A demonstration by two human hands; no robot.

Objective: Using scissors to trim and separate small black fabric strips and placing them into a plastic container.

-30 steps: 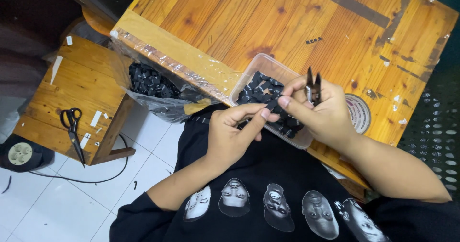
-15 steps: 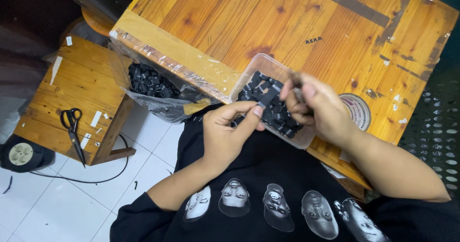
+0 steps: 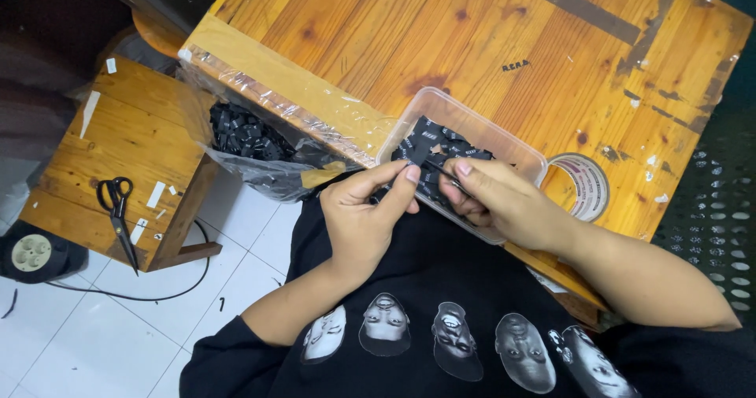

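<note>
A wooden table (image 3: 488, 44) with strips of tape on its top fills the upper part of the view, above a white tiled floor (image 3: 94, 343). At the table's near edge sits a clear plastic tub (image 3: 516, 155) full of small black pieces (image 3: 441, 142). Both hands meet over the tub's near side. The left hand (image 3: 364, 218) has its thumb and forefinger pinched together at the tub's rim on what looks like one small black piece, though the piece itself is too small to make out. The right hand (image 3: 496, 201) is curled closed around thin metal tweezers (image 3: 442, 171), whose tip points toward the left fingertips. A roll of tape (image 3: 587, 184) lies just beside the tub on the right. To the left, a plastic bag (image 3: 252, 142) of more black pieces hangs by the table edge, next to a low wooden stool (image 3: 118, 146) with black scissors (image 3: 118, 209) on it.
</note>
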